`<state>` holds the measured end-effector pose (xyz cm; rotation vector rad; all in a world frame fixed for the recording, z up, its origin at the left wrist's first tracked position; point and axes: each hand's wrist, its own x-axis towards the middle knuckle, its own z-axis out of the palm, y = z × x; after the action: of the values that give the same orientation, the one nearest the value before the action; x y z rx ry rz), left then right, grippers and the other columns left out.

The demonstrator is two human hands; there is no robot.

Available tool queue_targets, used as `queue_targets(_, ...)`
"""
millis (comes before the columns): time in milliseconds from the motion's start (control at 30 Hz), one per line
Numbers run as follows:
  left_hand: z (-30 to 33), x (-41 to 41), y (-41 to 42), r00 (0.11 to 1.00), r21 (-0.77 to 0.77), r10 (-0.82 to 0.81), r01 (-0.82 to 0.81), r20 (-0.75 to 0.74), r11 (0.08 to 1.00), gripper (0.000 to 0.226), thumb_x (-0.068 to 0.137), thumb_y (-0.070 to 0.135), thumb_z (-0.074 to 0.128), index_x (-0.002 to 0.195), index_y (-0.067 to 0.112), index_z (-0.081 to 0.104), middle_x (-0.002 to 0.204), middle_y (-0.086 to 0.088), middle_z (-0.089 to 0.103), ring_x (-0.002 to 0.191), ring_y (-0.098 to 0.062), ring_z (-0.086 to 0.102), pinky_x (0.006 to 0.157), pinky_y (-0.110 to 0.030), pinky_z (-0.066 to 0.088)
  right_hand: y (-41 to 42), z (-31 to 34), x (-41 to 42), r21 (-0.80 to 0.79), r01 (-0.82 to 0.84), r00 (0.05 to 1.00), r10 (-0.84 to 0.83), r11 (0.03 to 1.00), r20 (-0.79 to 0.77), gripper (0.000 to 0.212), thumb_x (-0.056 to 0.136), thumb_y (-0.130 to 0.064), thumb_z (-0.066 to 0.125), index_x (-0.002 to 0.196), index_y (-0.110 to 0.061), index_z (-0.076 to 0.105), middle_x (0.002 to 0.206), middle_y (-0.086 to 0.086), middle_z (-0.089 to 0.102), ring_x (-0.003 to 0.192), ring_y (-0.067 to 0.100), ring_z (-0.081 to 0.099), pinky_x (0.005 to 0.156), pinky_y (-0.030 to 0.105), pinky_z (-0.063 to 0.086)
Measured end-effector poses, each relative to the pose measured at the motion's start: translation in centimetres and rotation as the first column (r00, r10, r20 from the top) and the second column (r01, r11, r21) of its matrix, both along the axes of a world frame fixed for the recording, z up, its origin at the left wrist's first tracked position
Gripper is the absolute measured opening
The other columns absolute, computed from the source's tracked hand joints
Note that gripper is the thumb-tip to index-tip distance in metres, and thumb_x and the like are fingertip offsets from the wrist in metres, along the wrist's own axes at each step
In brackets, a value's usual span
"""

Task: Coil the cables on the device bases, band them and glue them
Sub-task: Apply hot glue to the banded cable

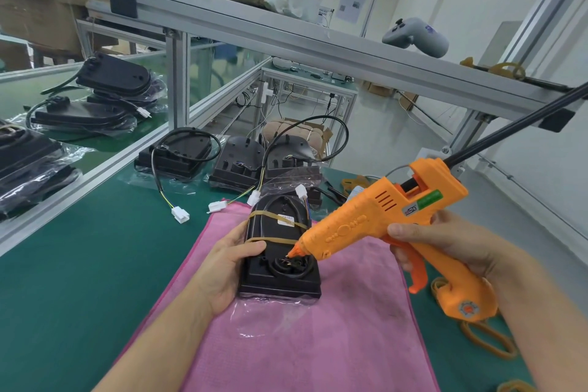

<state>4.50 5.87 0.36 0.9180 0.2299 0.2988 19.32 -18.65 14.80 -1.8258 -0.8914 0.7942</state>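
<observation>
A black device base (280,277) lies on a pink cloth (318,337) in the middle of the bench. Its cable is coiled on top under two yellow rubber bands (273,240). My left hand (232,264) grips the base's left side, thumb over the nearer band. My right hand (445,245) holds an orange glue gun (385,219) by the handle. The gun's nozzle (291,253) touches the cable entry hole near the front of the base.
Several black bases (181,156) with loose cables and white connectors (180,214) stand behind the cloth on the green mat (79,264). More bagged bases (105,95) lie left beyond an aluminium rail. Spare rubber bands (490,340) lie at the right.
</observation>
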Motion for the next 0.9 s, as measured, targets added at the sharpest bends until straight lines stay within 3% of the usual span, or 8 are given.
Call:
queue_targets(267, 0.05, -0.02, -0.04, 1.000, -0.007, -0.003, 0.003, 0.004, 1.000, 0.048, 0.070, 0.000, 0.060, 0.115, 0.017, 0.065, 0.105, -0.012, 0.074, 0.085, -0.025, 0.073, 0.063, -0.031, 0.058, -0.17, -0.04, -0.15, -0.001, 0.003, 1.000, -0.003, 1.000, 0.024, 0.007, 0.079, -0.025, 0.070, 0.083, -0.020, 0.073, 0.069, 0.017, 0.064, 0.060, 0.029, 0.062, 0.061, 0.035, 0.055)
queue_targets(400, 0.05, 0.06, -0.05, 1.000, -0.004, -0.002, 0.002, 0.001, 1.000, 0.050, 0.070, -0.001, 0.059, 0.117, 0.015, 0.064, 0.104, -0.011, 0.074, 0.083, -0.024, 0.073, 0.063, -0.031, 0.058, 0.02, -0.16, -0.18, 0.000, 0.014, 1.000, -0.014, 1.000, 0.026, 0.022, 0.072, -0.032, 0.074, 0.090, -0.019, 0.073, 0.074, 0.020, 0.065, 0.060, 0.029, 0.063, 0.064, 0.037, 0.056)
queue_targets(767, 0.04, 0.03, -0.04, 1.000, -0.003, -0.003, 0.003, -0.001, 1.000, 0.049, 0.070, -0.001, 0.059, 0.116, 0.016, 0.065, 0.105, -0.012, 0.073, 0.084, -0.026, 0.073, 0.063, -0.031, 0.058, 0.39, -0.01, -0.22, -0.008, 0.014, 1.000, -0.014, 1.000, -0.005, 0.028, 0.072, -0.031, 0.076, 0.093, -0.014, 0.071, 0.075, 0.021, 0.065, 0.060, 0.028, 0.063, 0.066, 0.039, 0.058)
queue_targets(900, 0.10, 0.03, -0.05, 1.000, -0.003, -0.006, 0.006, 0.002, 1.000, 0.049, 0.070, -0.001, 0.059, 0.116, 0.015, 0.064, 0.104, -0.011, 0.074, 0.083, -0.025, 0.073, 0.063, -0.031, 0.059, 0.49, 0.01, -0.39, -0.003, 0.006, 1.000, -0.006, 1.000, -0.007, 0.018, 0.075, -0.028, 0.073, 0.089, -0.017, 0.073, 0.073, 0.020, 0.064, 0.061, 0.028, 0.062, 0.067, 0.039, 0.057)
